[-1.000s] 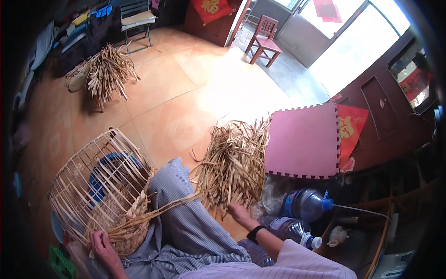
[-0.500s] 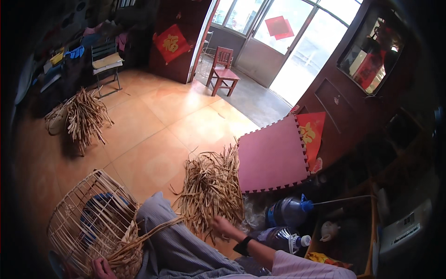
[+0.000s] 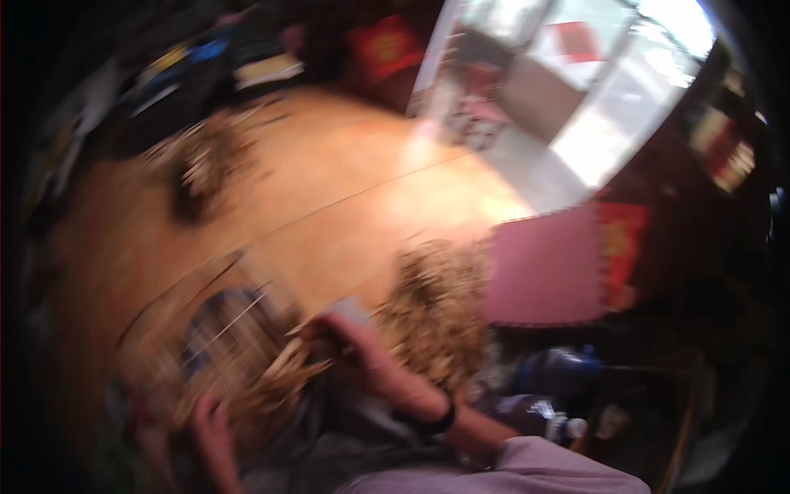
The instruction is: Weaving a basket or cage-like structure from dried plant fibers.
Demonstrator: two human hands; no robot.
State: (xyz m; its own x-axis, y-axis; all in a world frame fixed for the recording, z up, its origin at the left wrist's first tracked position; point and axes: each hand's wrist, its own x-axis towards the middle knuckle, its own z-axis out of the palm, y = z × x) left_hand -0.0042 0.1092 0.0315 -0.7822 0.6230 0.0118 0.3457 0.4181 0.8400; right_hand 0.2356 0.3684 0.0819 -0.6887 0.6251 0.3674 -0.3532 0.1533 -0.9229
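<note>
Left hand (image 3: 209,418): was curled at the basket (image 3: 230,354), perhaps to steady it; grip was unclear.
Right hand (image 3: 352,336): was half-curled beside straw strips (image 3: 284,370); its hold I could not tell.

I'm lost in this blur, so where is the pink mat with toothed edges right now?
In the head view, the pink mat is right of centre, between the nearer tan dried-straw bundle, left, and a red paper decoration, right.

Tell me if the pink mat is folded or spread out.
Spread out: the pink mat shows one broad, flat face with no visible fold, just right of the straw pile in the picture.
</note>
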